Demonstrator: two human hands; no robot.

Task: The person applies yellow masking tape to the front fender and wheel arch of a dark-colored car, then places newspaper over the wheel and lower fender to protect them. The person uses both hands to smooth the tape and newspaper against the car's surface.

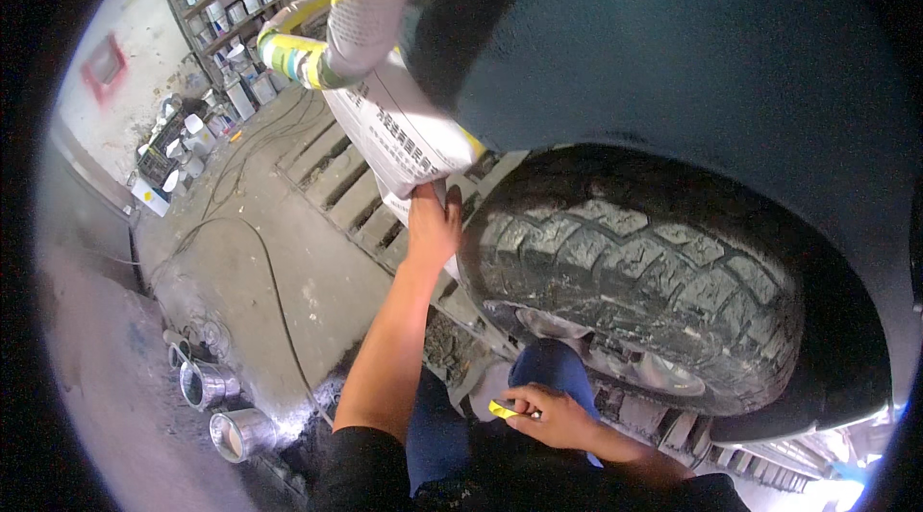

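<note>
My left hand (435, 222) reaches forward and grips the lower edge of a newspaper sheet (389, 132). Its thumb shows at the paper's edge, while the other fingers are partly hidden. The sheet hangs beside a dark vehicle body panel (673, 41), with a strip of yellow tape (473, 144) at its right corner. Closer to me, over my knee, my right hand (558, 418) is closed around a small yellow object (500, 409) whose kind I cannot make out. A large treaded tyre (625, 272) stands to the right of my left hand.
A bent tube wrapped in newspaper and yellow tape (365, 17) juts out above the sheet. Wooden slats (336, 180) lie on the floor. A dark cable (274, 281) curves across it. Metal cans (240, 433) stand at lower left, and shelves of cans (221, 7) at the back.
</note>
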